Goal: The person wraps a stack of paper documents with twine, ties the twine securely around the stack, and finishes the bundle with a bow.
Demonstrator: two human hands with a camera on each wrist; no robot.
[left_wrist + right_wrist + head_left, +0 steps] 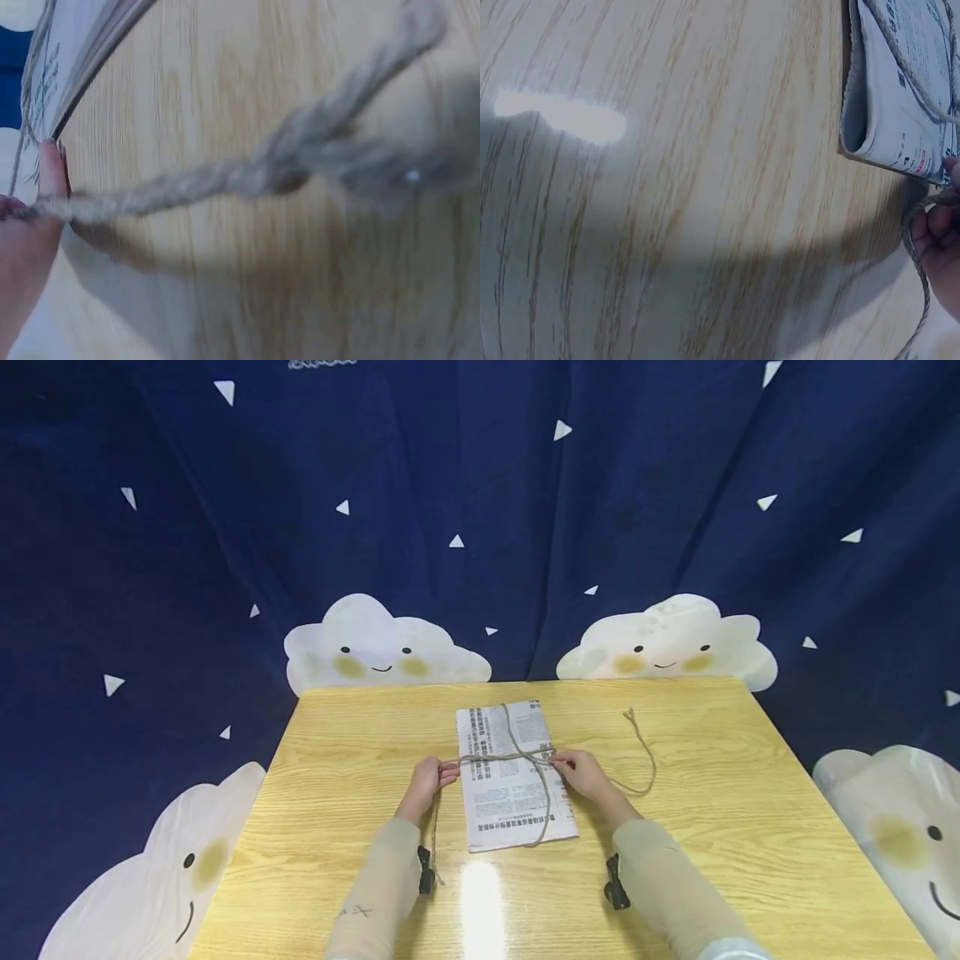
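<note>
A folded newspaper (498, 810) lies on the table, crossed lengthwise and widthwise by a brown twine (542, 793). At its left edge my left hand (426, 785) pinches the twine, and a loose end hangs down toward the table's front. In the left wrist view that twine end (195, 187) shows a knot and a frayed tip, close to the camera. My right hand (588, 777) pinches the twine at the newspaper's right edge; the other end trails off to the right. The right wrist view shows its curled fingers (939, 225) beside the newspaper's fold (866, 127).
The wooden table (360, 735) spreads out around the newspaper. A far loop of twine (651, 768) lies on it at the right. Behind stands a dark blue curtain (480, 485) with white clouds and triangles. A black wrist strap (426, 870) sits on the left sleeve.
</note>
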